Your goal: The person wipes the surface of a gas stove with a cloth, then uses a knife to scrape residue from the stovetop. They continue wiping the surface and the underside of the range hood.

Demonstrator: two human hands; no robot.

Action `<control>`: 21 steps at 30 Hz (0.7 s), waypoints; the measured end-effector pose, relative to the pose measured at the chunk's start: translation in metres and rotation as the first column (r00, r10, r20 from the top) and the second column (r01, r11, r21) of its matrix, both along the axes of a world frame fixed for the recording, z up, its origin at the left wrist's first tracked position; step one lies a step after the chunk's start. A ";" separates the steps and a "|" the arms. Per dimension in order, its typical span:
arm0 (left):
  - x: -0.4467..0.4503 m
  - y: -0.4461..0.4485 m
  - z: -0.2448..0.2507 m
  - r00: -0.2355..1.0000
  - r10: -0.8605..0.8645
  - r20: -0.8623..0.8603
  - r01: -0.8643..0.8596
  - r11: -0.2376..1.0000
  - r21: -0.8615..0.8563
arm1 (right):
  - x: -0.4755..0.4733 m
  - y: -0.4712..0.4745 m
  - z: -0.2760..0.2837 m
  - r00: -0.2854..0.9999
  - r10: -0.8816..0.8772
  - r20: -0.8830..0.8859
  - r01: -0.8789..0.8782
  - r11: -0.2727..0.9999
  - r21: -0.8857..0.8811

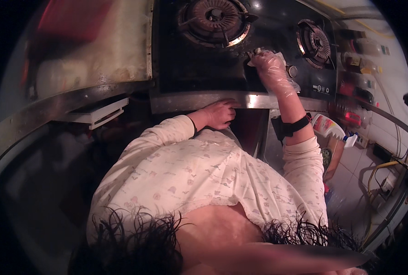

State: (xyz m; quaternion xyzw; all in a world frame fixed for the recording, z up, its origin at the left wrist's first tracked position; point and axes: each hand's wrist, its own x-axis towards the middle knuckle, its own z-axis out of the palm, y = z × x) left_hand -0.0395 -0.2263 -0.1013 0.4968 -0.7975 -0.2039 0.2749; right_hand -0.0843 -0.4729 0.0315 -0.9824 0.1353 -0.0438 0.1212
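My right hand (269, 67), in a clear plastic glove, presses a crumpled whitish cloth or wipe (280, 56) onto the black glass gas cooktop (204, 72). It is between the large left burner (217, 19) and the smaller right burner (316, 43), beside a round control knob (292, 71). Most of the wipe is hidden under the glove. Bare and loosely curled, my left hand (219, 113) rests against the stainless steel front edge (186, 102) of the counter, with nothing visible in it. Wet-looking specks lie on the glass near my right fingertips.
Several bottles (360, 67) line the right side of the cooktop. A white spray bottle (327, 127) with a blue-and-white trigger stands below, near a yellow hose (374, 175). At left are a stained pale panel (128, 44) and a protruding white drawer-like unit (100, 113).
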 end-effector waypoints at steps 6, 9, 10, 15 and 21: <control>-0.002 0.001 -0.004 0.999 0.027 -0.023 -0.028 0.999 -0.029 | 0.000 0.007 -0.005 0.970 0.231 -0.079 -0.242 0.951 -0.192; -0.002 0.001 -0.007 1.000 0.013 -0.010 -0.013 1.000 -0.008 | -0.006 0.015 -0.004 0.935 0.350 -0.053 -0.354 0.917 -0.183; -0.002 0.001 -0.008 1.000 0.007 -0.011 -0.008 1.000 -0.011 | -0.009 0.017 -0.001 0.922 0.385 -0.032 -0.385 0.908 -0.165; -0.003 0.001 -0.012 1.000 0.003 -0.004 -0.003 1.000 -0.009 | -0.016 0.015 0.021 0.934 0.277 0.227 -0.285 0.958 0.003; -0.003 0.003 -0.013 1.000 -0.014 -0.017 0.014 1.000 -0.002 | -0.001 0.021 0.023 0.966 -0.176 -0.187 0.104 0.934 -0.341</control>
